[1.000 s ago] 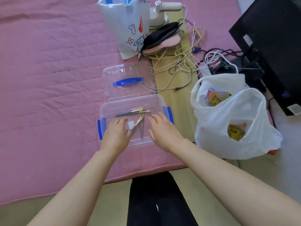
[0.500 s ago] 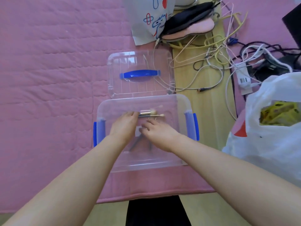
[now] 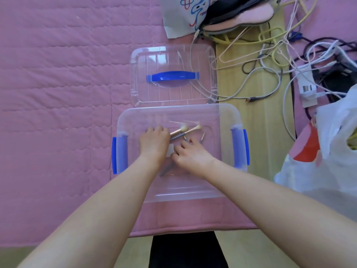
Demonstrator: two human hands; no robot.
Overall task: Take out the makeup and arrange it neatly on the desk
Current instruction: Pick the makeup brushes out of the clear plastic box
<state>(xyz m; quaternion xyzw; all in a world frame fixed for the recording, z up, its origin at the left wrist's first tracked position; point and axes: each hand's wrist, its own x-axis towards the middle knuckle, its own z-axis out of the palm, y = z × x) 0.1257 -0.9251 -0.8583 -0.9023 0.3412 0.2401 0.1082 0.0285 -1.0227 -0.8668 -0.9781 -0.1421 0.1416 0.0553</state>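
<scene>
1. A clear plastic box (image 3: 228, 117) with blue side latches sits on a pink quilted cover (image 3: 58, 93); its lid (image 3: 173, 55), blue handle up, lies just beyond at 12 o'clock.
2. Both hands reach inside the box. The left hand (image 3: 154, 142) curls its grip round the handles of two makeup brushes (image 3: 181, 130), whose pale bristle tips point toward 2 o'clock.
3. The right hand (image 3: 191, 153) lies just beside it at 4 o'clock, fingers bent over thin grey tools (seemingly pinching one, though the view is blurred).
4. Tangled cables (image 3: 270, 55) and a white plastic bag (image 3: 328, 151) lie at 3 o'clock.
</scene>
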